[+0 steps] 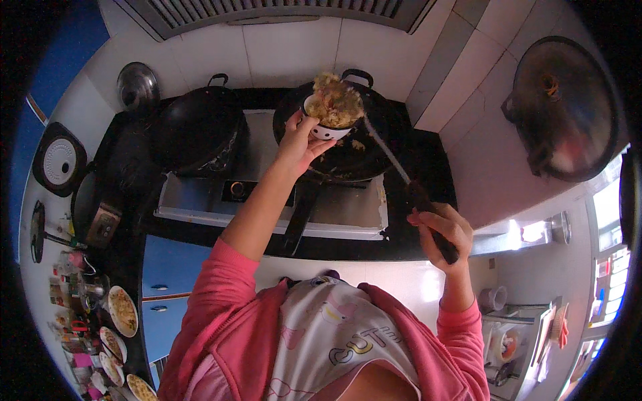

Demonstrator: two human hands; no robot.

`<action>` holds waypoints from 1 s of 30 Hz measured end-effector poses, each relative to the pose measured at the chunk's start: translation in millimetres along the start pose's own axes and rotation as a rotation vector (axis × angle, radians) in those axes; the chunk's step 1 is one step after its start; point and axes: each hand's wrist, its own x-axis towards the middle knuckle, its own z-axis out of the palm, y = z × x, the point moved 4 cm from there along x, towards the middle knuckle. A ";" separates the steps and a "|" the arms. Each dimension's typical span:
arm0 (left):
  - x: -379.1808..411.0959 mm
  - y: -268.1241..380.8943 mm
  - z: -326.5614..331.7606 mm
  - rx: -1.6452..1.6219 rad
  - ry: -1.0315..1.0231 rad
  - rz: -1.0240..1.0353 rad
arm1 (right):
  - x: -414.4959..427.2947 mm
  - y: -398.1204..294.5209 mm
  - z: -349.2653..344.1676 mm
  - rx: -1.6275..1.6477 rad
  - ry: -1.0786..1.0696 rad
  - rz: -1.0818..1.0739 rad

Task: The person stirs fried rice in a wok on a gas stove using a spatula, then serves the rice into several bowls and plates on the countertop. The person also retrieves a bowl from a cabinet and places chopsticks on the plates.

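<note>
My left hand (pixel 304 145) holds up a white bowl (pixel 327 132) with a dark rim and a printed face, above a black wok (pixel 351 163). Fried rice (pixel 335 103) is heaped in the bowl, rising well above its rim. In my right hand (pixel 446 230) is the dark handle of a metal cooking utensil (pixel 388 153); its far end meets the food at the bowl's right side, and the food hides its shape. Bits of food lie in the wok below. The wok's long handle (pixel 301 215) points towards me, under my left forearm.
A second black wok (pixel 195 130) stands on the left of the gas stove (pixel 341 210). Metal lid (pixel 138 86) leans at the back left. A large lid (pixel 564 108) hangs on the right wall. Several plates of food, one an oval plate (pixel 123 311), line the left counter. A range hood (pixel 281 15) is overhead.
</note>
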 end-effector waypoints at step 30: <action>-106.0 77.6 -90.5 -0.106 0.241 0.192 | -8.0 172.8 109.1 0.901 0.639 1.103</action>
